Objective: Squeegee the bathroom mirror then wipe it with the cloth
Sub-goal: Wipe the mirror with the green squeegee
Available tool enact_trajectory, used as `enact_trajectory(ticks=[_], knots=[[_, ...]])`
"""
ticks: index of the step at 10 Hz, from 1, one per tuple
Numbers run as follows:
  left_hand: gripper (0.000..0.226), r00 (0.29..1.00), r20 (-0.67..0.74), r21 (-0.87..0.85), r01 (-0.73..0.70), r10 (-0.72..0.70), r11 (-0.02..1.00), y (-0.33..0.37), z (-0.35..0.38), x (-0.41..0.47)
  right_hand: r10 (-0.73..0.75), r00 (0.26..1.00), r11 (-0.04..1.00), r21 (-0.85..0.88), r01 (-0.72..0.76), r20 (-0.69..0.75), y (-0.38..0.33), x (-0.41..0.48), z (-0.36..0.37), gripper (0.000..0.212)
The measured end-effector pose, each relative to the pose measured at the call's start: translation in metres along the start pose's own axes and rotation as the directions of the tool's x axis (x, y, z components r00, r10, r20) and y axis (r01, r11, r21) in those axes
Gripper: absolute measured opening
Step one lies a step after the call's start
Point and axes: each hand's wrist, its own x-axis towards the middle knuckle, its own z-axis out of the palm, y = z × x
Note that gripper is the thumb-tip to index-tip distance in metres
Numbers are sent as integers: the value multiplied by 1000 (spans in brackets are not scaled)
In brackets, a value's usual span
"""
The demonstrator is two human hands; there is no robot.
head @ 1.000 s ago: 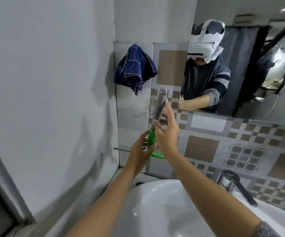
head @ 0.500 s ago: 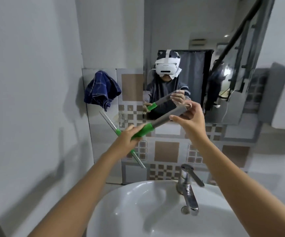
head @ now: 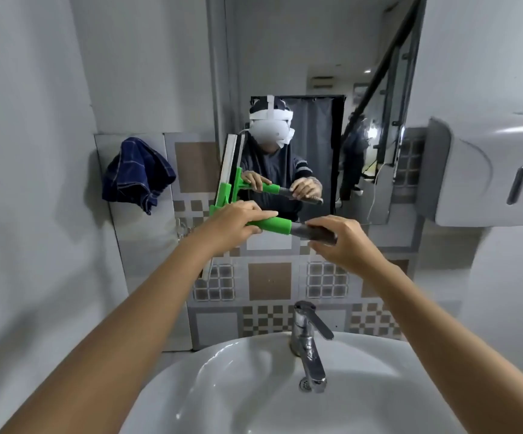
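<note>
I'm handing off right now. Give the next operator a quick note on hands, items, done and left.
Left hand: grip on the green plastic squeegee near its head.
Right hand: grip on its dark grey handle end.
Blade stands upright at the left edge of the wall mirror; contact unclear.
Dark blue checked cloth hangs on the left wall, untouched.
Left: squeegee strokes, then the cloth wipe.

- Both bare forearms reach forward and upward, converging at chest height
- Left hand [head: 234, 223], palm down, fingers curled in a closed grip
- Right hand [head: 341, 242], thumb under, fingers over, pinching closed, just beside the left
</note>
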Motion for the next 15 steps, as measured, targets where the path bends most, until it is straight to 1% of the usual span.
enact_trajectory(ticks=[1,2,3,4,5,6,7,8,9,10,11,12,13,15], knots=[[41,995,-66,-65,-80,76,995,12,-2,20,-4,997,999,-54,-1,-83,-7,13,1,43],[38,973,-194,-56,-142,129,988,16,-11,36,-8,979,996,-85,-10,-204,-6,26,-5,43],[37,893,-399,75,-193,207,978,21,-28,59,-60,938,988,-157,6,-341,-6,47,-23,44],[42,841,-513,76,-156,173,985,22,-36,82,-84,909,984,-177,11,-407,-7,71,-40,43],[49,772,-633,-31,-105,61,994,22,-42,117,-158,883,961,-273,35,-442,-8,112,-69,41],[56,666,-746,-88,-67,-22,994,16,-47,146,-260,860,900,-433,51,-440,-14,158,-95,37],[57,579,-815,-44,-20,-24,999,11,-49,154,-291,835,880,-473,43,-467,-22,189,-111,37],[54,566,-824,58,27,33,998,-7,-37,156,-299,823,897,-436,71,-483,-33,227,-130,35],[53,634,-771,108,49,53,993,-30,-21,155,-317,812,902,-420,98,-490,-41,253,-140,34],[56,683,-729,146,100,38,984,-52,-14,151,-334,801,898,-425,111,-497,-50,283,-143,33],[65,692,-721,143,217,-49,966,-73,-19,160,-373,783,877,-466,121,-498,-56,299,-142,30],[59,681,-728,110,227,-77,968,-77,-28,167,-398,769,865,-484,133,-500,-61,307,-143,30],[58,675,-736,147,238,-55,960,-82,-26,169,-411,769,850,-511,129,-489,-69,312,-150,33],[58,697,-712,111,227,-82,968,-86,-25,172,-405,770,840,-534,100,-494,-89,320,-165,33]])
